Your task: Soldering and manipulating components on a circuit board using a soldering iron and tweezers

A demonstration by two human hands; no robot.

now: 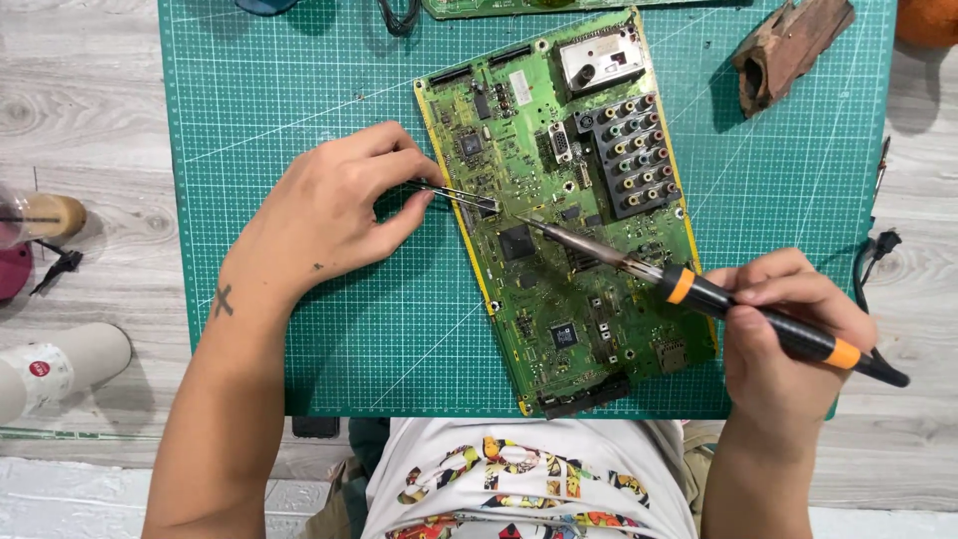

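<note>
1. Left hand (329, 215) pinches tweezers (454, 195), tips on the board's left part.
2. Green circuit board (564, 210) lies tilted on the cutting mat (259, 100).
3. Right hand (788, 334) grips a soldering iron (699, 289), tip touching mid-board.

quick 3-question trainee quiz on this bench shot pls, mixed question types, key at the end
1. True or false: the left hand holds metal tweezers with their tips on the green circuit board.
2. What does the right hand grip? A) a screwdriver B) a black and orange soldering iron C) a brush
3. What does the circuit board lie on?

Key
1. True.
2. B; its metal tip points at the board near the tweezer tips.
3. A green cutting mat with a grid, on a pale wood-look table.
</note>
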